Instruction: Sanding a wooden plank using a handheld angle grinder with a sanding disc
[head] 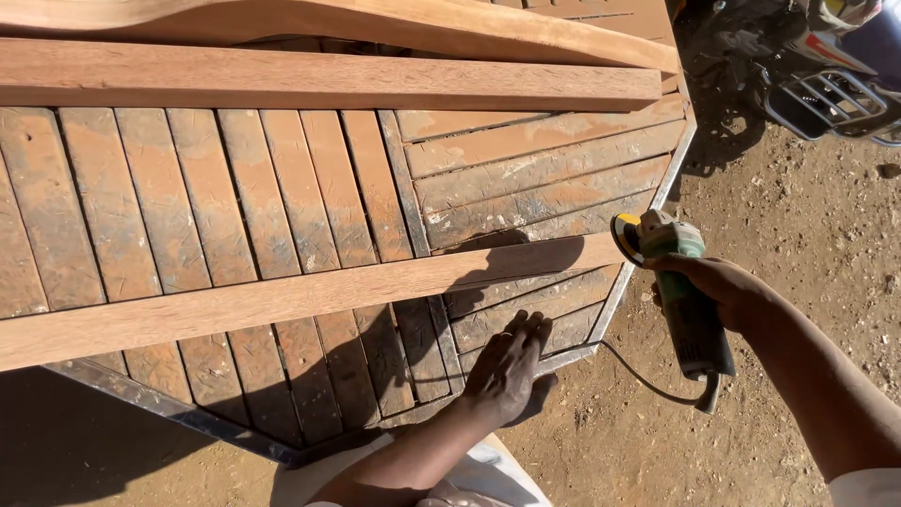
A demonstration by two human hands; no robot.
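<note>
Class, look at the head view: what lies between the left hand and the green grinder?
The metal frame edge of the slatted wooden panel, between the left hand and grinder.

Our right hand (718, 286) gripping a green angle grinder (678, 282) at a wooden plank's (282, 300) end, our left hand (507, 371) flat on the slatted wooden panel (216, 207)

Outdoor woodworking yard: planks (310, 299), angle grinder (690, 300), dirt ground (798, 244).

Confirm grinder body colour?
Green body on the angle grinder, gripped by the right hand; head view.
</note>
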